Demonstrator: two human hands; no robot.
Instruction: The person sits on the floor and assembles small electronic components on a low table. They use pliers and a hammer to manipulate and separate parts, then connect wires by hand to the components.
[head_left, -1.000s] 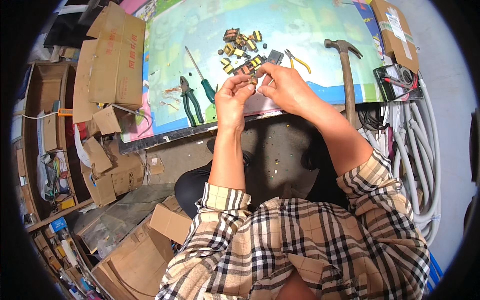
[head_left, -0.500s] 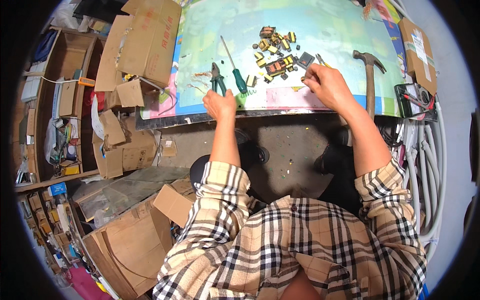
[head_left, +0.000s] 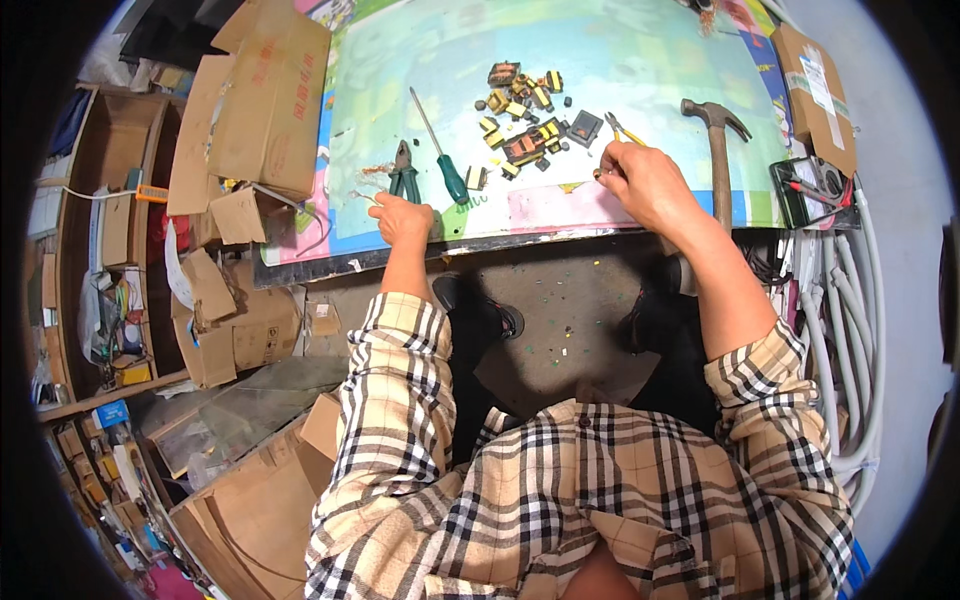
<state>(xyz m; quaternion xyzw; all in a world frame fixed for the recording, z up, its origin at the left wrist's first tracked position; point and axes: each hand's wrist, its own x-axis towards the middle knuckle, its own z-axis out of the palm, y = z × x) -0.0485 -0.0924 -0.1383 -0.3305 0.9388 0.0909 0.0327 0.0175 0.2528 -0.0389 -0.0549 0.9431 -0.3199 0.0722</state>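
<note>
Overall, one large table (head_left: 660,75) with a pastel printed cover bears one pile of yellow, black and copper-wound components (head_left: 525,140), too crowded to count exactly. Far left of that pile stands one big open brown cardboard box (head_left: 265,120); far right of it, one flatter brown cardboard box (head_left: 815,95) with a white label. Also to its right are one black case (head_left: 797,196) with red leads and one steel claw hammer (head_left: 719,160) with a wooden handle.

Two bare hands work on the pile's near side. The right hand (head_left: 648,183), right of it, hides part of one pair of yellow-handled nippers (head_left: 623,130). The left hand (head_left: 404,218), left of it, covers the grips of one pair of dark green-handled pliers (head_left: 404,178); whether its curled fingers clasp them, I cannot tell. Between pliers and pile lies one green-handled screwdriver (head_left: 451,177).

One dark square block (head_left: 584,127) sits at the pile's right edge, one loose yellow-and-black component (head_left: 477,178) just left of it, and thin copper wire scraps (head_left: 376,168) farther left. Smallest, one dark, copper-tinged piece (head_left: 598,174) is pinched in the right fingertips, right of and nearer than the pile.
</note>
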